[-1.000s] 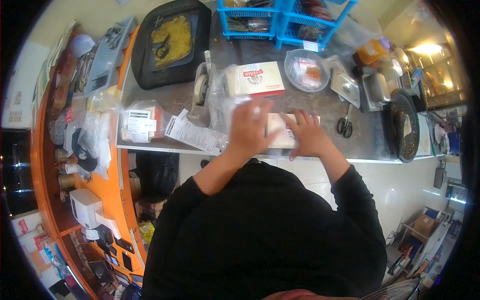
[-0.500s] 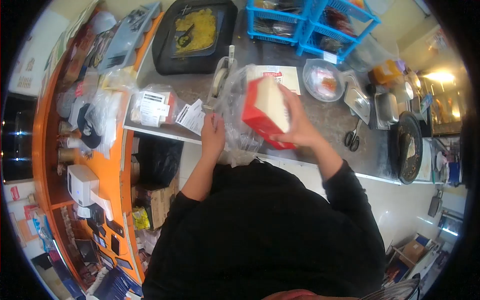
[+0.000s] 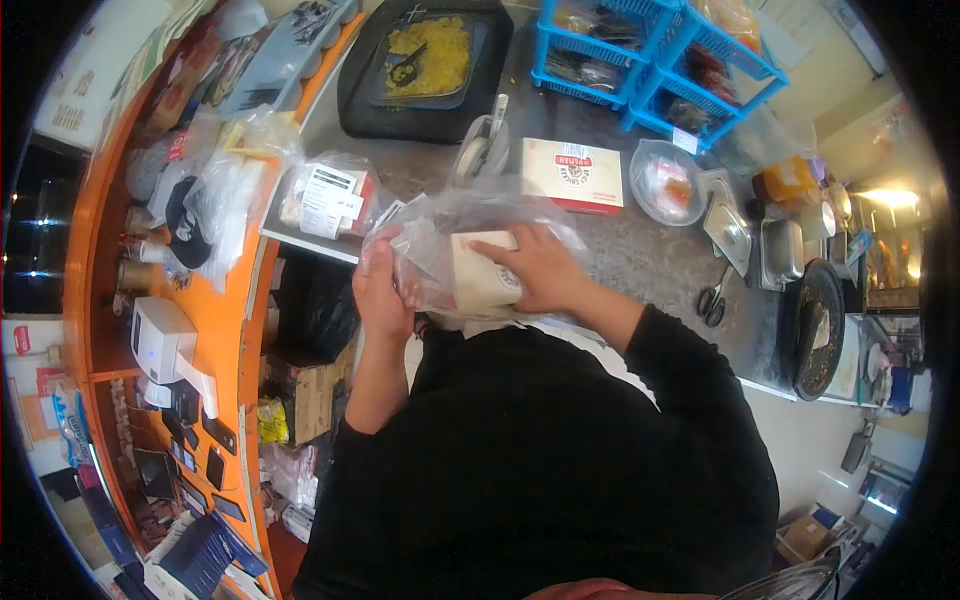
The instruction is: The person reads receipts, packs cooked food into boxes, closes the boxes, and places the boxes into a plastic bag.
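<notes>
My right hand (image 3: 548,272) grips a small cream-and-red food box (image 3: 478,275) near the counter's front edge, with its fingers over the top and side. A clear plastic bag (image 3: 430,215) spreads around and behind this box; how far the box is inside is hard to see. My left hand (image 3: 383,292) is closed on the bag's left side. Beyond the bag lies another cream-and-red box (image 3: 572,180) with a printed label. To the left is a bagged package (image 3: 325,200) with white receipts on it.
A tape dispenser (image 3: 480,155) stands behind the bag. Further back is a black tray (image 3: 355,110) with yellow food and a spoon. Blue baskets (image 3: 640,75), a clear bowl (image 3: 668,185), scissors (image 3: 712,300) and metal containers (image 3: 780,250) occupy the right side.
My right hand has lowered the box and moved it left into the bag's opening. My left hand has shifted left and down, spreading the bag. The second box is now uncovered.
</notes>
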Demonstrator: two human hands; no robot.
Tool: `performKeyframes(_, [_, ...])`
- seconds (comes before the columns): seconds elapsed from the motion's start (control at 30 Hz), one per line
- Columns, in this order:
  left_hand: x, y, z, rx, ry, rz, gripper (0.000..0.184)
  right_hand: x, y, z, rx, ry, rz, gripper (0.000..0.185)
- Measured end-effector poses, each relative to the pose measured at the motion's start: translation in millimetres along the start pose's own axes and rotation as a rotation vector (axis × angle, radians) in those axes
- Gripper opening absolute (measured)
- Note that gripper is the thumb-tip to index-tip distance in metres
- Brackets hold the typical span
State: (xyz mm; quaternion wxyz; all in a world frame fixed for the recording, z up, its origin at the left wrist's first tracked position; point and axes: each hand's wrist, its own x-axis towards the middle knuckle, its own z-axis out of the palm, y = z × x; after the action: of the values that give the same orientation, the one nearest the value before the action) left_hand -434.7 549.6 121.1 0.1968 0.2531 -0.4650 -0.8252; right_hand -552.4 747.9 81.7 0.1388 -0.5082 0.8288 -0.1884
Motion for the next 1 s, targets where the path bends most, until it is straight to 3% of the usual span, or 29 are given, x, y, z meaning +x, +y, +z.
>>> performKeyframes(0.1, [-18.6,23.0,18.0,0.021,-0.16,0.023,0.036,-7.1,-7.8,-17.5,-0.113,-0.276,0.213,0.093])
performKeyframes(0.2, [-37.5,37.2,34.9,0.275,-0.425,0.089,0.04,-13.8,-0.2,-13.8,-0.092,-0.326,0.312,0.096])
performKeyframes(0.27, [-39.7,38.7,55.3,0.24,-0.467,0.028,0.043,-25.9,23.3,3.6,-0.31,-0.104,0.023,0.081])
performKeyframes(0.33, [-30.5,36.0,59.6,0.228,-0.507,-0.004,0.047,-21.7,20.6,-20.8,-0.142,-0.036,-0.11,0.062])
performKeyframes(0.4, [-26.1,32.5,53.3,0.194,-0.515,0.014,0.05,-10.2,21.4,-76.0,0.423,-0.125,-0.066,0.04])
performKeyframes(0.47, [-25.9,27.7,48.4,0.171,-0.518,0.005,0.052,4.9,39.5,-101.7,0.678,0.313,0.294,0.019])
performKeyframes(0.5, [-26.3,25.1,46.7,0.161,-0.515,-0.005,0.054,18.1,67.0,-101.8,0.496,0.447,0.169,0.023])
performKeyframes(0.53, [-27.5,24.7,46.5,0.166,-0.518,-0.014,0.056,26.6,101.3,-94.6,0.25,0.393,0.079,0.053])
performKeyframes(0.6, [-31.5,25.4,45.7,0.192,-0.528,-0.033,0.058,29.1,125.0,-67.0,-0.222,0.243,0.18,0.081])
performKeyframes(0.67, [-35.8,28.4,46.3,0.204,-0.55,-0.058,0.061,36.0,135.8,-58.6,-0.432,0.071,0.261,0.104])
performKeyframes(0.73, [-40.2,32.6,47.2,0.184,-0.581,-0.087,0.063,45.6,142.1,-56.8,-0.383,-0.118,0.324,0.122])
performKeyframes(0.93, [-37.4,24.5,37.8,0.138,-0.57,-0.094,0.064,23.6,134.2,-82.7,-0.058,0.152,0.381,0.119])
performKeyframes(1.0, [-36.3,22.1,38.8,0.12,-0.531,-0.091,0.062,8.6,121.4,-103.9,0.112,0.356,0.137,0.118])
